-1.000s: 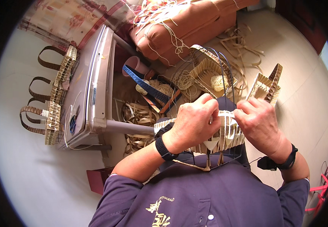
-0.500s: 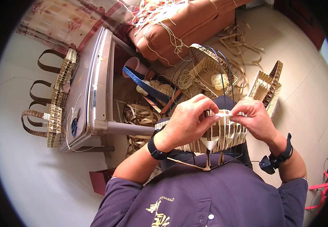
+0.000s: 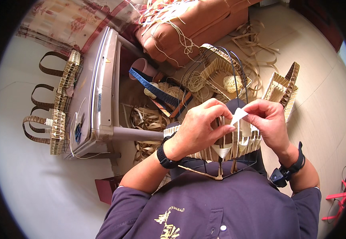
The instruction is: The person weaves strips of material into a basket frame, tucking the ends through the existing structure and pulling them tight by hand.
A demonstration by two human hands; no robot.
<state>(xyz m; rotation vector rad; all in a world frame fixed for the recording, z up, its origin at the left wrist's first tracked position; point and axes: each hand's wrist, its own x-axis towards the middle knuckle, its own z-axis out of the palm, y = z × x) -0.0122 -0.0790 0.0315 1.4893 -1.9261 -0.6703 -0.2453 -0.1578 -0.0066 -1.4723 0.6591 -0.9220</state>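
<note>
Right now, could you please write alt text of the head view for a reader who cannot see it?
Seen from above, a person's left hand and right hand pinch a pale strip over a half-woven basket on a wire frame in their lap. Finished woven bags, loose strips and a brown cushion lie around.

Bright, even daylight, soft shadows, sharp centre, heavy fisheye bending and black vignette toward the rim.

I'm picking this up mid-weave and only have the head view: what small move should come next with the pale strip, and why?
Probably draw the pale strip down and tuck its pointed end between the wire uprights of the half-woven basket. The left hand and right hand both pinch the strip, its tip standing free above the woven rows, not yet threaded in.
</note>
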